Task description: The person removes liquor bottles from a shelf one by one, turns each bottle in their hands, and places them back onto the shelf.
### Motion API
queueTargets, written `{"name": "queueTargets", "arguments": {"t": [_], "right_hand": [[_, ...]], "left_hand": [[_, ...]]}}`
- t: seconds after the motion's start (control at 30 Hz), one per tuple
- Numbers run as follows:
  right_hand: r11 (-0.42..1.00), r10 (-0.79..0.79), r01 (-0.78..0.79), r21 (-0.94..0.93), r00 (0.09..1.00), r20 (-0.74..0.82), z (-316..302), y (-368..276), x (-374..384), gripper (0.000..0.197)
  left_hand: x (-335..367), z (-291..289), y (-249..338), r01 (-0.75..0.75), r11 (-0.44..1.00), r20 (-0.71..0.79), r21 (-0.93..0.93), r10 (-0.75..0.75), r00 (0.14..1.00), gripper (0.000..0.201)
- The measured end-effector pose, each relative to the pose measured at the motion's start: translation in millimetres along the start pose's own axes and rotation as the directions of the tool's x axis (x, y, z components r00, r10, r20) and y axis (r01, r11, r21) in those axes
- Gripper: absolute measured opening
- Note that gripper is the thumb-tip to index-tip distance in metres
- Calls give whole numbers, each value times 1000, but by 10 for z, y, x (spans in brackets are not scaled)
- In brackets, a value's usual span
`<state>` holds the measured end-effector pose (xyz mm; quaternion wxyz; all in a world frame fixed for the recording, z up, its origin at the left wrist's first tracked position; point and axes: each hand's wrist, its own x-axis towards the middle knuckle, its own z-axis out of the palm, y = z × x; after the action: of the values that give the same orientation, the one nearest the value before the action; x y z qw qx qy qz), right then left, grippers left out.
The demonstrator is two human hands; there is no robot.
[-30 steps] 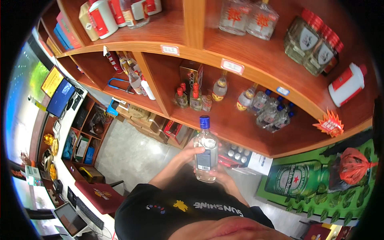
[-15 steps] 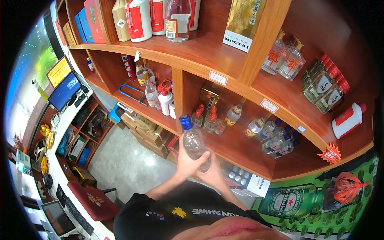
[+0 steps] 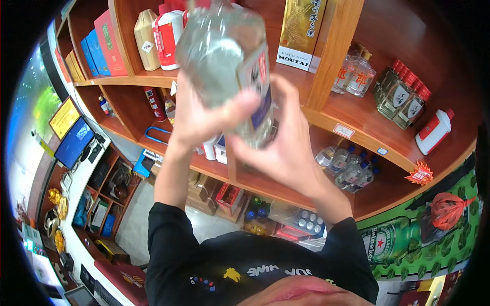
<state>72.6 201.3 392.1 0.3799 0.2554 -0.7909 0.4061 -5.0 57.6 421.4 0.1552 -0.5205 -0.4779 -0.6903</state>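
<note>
Both my hands are wrapped round a clear glass liquor bottle (image 3: 214, 61), raised high in front of the shelves. My left hand (image 3: 206, 115) grips it from the left, its thumb across the glass. From the right, my right hand (image 3: 286, 135) holds the lower-right part, fingers along the side. The bottle is tilted and slightly blurred, with a white, red and dark blue label (image 3: 261, 92) showing on its right side. Its top reaches the upper edge of the view, so I cannot make out the cap.
Behind my hands stands a wooden shelf unit (image 3: 326, 120). It carries a gold box (image 3: 301, 30), red-capped bottles (image 3: 400, 94), blue-capped bottles (image 3: 349, 168) and a white bottle (image 3: 434, 131). Cartons (image 3: 204, 188) stand low down. At left is a counter (image 3: 76, 204) with a monitor (image 3: 74, 140).
Both hands have lifted the bottle from chest level up and closer to me, so it looks much larger. Its blue cap no longer shows. The view has shifted a little.
</note>
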Motion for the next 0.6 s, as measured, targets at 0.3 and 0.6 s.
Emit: {"name": "queueTargets", "arguments": {"t": [0.3,0.6], "right_hand": [[938,46,-141,-318,956,-290,185,375,608,80],[820,157,-295,-491,940,-303,115,713,692,94]], "left_hand": [[812,-221,-568,-51,901,-19,431,66,998,55],[1060,-120,-969,-23,883,116,470,-36,993,71]]}}
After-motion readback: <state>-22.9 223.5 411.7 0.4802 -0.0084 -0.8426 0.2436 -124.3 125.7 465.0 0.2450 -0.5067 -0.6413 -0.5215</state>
